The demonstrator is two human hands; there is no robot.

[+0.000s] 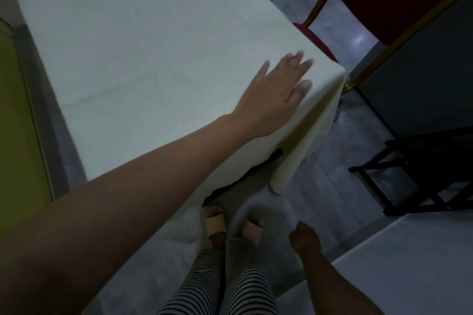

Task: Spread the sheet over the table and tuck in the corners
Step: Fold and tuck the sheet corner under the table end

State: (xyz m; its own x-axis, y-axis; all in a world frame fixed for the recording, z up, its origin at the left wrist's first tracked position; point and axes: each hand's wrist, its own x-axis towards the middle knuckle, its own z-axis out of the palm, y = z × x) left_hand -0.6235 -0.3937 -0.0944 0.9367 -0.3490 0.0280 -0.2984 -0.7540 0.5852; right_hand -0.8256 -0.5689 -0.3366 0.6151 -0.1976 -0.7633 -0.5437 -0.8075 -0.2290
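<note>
One sheet (143, 64) covers the table, its long axis running away from me. My left hand (279, 89) lies flat on it, fingers spread, gripping nothing. The loose corner flap (294, 161) hangs below and right of those fingers. My right hand (304, 238), nearer the flap, looks loosely curled and probably empty.

I see the table (258, 169) only as a dark edge under the sheet (143, 41), which covers its whole top; my left hand (276, 89) lies flat on the sheet near its right corner.
</note>
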